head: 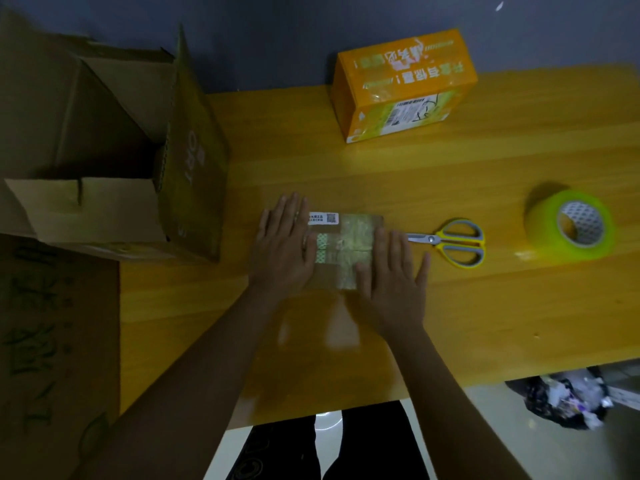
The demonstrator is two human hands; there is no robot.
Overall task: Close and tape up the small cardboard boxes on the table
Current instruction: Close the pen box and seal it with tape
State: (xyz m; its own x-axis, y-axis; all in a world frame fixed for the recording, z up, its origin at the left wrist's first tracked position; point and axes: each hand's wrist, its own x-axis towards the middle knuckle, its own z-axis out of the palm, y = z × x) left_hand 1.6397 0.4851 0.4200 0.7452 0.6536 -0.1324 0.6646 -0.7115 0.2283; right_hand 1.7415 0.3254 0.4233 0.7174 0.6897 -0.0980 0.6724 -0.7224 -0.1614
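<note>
The small flat brown cardboard box [341,251] lies near the middle of the yellow wooden tabletop [485,306], its flaps already down and a strip of glossy clear tape running across its top from the far edge to the near one. It looks closed and at least partly sealed; the step in hand seems to be smoothing that tape, and whether more strips are needed cannot be told from here. The left hand [282,245] lies flat on the box's left end, fingers straight and together, gripping nothing. The right hand [393,277] presses flat on the box's right near corner, fingers spread and straight, likewise holding nothing; both forearms reach in from the near edge. Just right of the box lie the yellow-handled scissors [450,242], blades pointing at the right hand, and farther right stands the yellowish-green roll of packing tape [571,225]. At the far edge sits an orange printed carton [401,84], which appears already taped shut. To the left a large open brown cardboard box [114,150] stands with its flaps up.
</note>
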